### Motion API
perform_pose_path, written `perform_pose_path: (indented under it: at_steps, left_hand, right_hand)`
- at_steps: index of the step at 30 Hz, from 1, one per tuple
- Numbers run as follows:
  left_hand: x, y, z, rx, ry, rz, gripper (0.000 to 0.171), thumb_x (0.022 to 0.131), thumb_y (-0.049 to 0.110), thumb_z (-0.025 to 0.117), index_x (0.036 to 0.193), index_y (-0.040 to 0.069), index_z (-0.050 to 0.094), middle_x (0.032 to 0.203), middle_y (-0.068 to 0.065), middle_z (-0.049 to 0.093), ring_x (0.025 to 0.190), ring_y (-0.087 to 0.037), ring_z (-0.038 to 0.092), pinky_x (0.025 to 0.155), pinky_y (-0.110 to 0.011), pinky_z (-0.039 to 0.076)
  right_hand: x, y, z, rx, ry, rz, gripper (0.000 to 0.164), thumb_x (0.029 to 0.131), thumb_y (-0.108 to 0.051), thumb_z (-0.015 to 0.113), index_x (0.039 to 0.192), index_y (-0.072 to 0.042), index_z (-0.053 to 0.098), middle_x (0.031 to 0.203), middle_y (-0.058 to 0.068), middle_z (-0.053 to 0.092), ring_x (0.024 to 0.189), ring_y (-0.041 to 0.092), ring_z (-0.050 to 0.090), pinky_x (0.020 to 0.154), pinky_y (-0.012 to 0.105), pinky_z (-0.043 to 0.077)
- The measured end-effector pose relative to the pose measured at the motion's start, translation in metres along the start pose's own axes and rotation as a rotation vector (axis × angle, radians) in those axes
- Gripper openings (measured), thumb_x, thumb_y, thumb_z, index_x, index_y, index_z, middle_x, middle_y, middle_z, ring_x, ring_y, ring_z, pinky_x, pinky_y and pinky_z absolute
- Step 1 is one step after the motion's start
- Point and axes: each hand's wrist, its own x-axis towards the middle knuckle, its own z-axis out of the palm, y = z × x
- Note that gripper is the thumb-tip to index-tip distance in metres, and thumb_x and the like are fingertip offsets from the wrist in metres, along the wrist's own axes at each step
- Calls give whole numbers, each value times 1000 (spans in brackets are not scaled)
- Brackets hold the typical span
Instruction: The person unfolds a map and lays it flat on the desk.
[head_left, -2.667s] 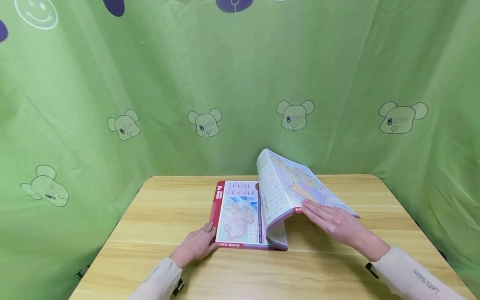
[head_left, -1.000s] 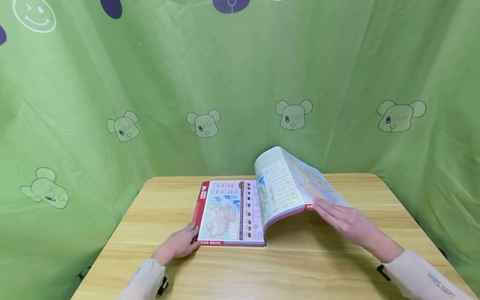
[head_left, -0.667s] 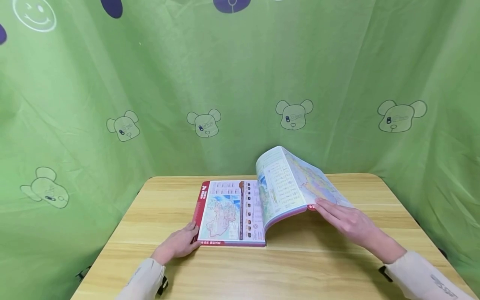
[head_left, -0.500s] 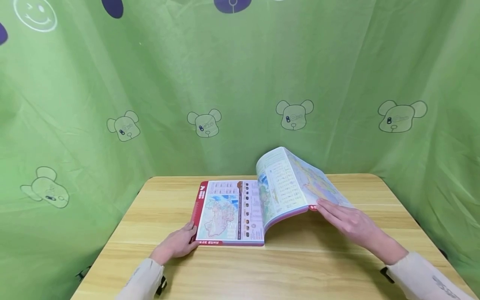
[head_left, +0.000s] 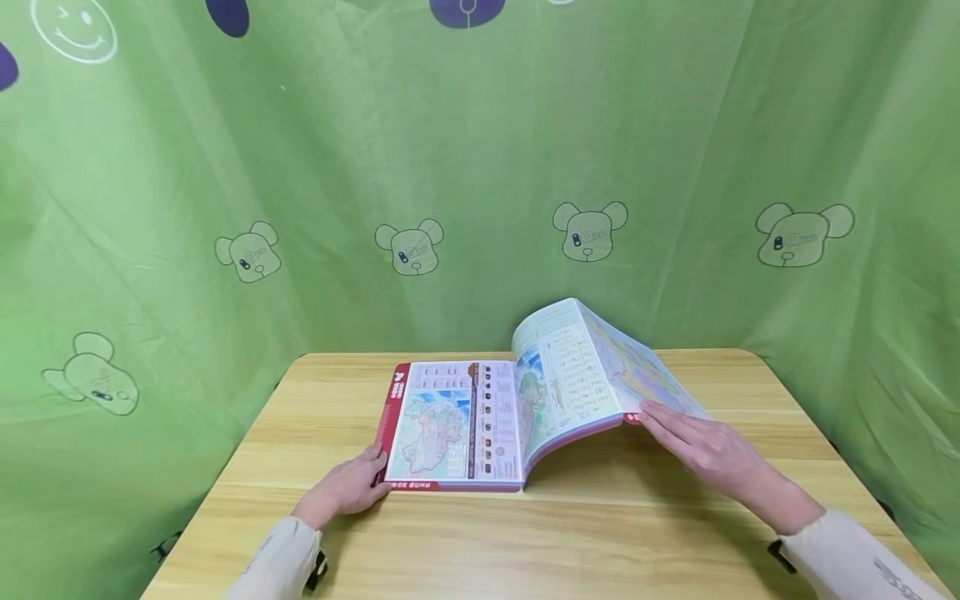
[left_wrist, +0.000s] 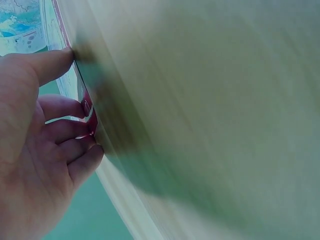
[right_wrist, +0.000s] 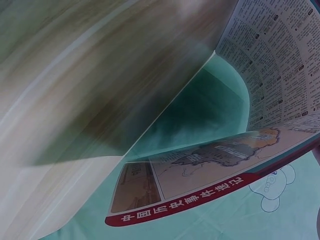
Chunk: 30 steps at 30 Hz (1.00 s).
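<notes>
A map book [head_left: 457,425] lies open on the wooden table in the head view. Its left part rests flat, with a map and a red border. The right stack of pages [head_left: 566,375] arches up off the table. My left hand [head_left: 347,486] grips the book's near left corner; in the left wrist view its thumb and curled fingers [left_wrist: 75,145] are at the edge. My right hand [head_left: 705,450] holds the raised pages at their near corner, fingers on top; its thumb is hidden. The right wrist view shows the pages' printed underside [right_wrist: 220,155].
The wooden table [head_left: 480,550] extends around the book. Behind it hangs a green curtain [head_left: 480,167] with bear-head outlines, close to the table's far edge and the arched pages.
The flat part of the book has shifted left with my left hand. My right hand has moved right with the raised pages, and the book is spread wider.
</notes>
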Motion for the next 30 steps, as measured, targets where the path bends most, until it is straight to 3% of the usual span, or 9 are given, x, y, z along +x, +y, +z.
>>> perform_pose_path:
  at_steps: [9, 23, 30]
  left_hand:
    - [-2, -7, -1, -16, 4, -10, 61, 94, 35, 57, 135, -8, 45, 146, -28, 31, 134, -39, 33, 107, -47, 33]
    - [-5, -13, -3, -14, -16, -46, 59, 94, 31, 57, 136, -9, 43, 147, -28, 30, 134, -39, 31, 107, -48, 32]
    - [-6, -9, -3, -16, -16, -71, 59, 95, 30, 55, 137, -9, 42, 147, -27, 29, 136, -37, 29, 108, -47, 31]
  right_hand:
    - [-5, 0, -1, 7, 16, 3, 37, 103, -5, 31, 114, 4, 65, 107, 22, 66, 85, 35, 67, 61, 40, 54]
    - [-19, 0, -1, 11, -35, 24, 40, 103, -8, 29, 112, 4, 66, 111, 21, 65, 88, 34, 66, 64, 41, 54]
    - [-29, 2, -9, 4, -68, 25, 41, 103, -7, 27, 111, 4, 66, 112, 19, 65, 90, 34, 66, 68, 40, 53]
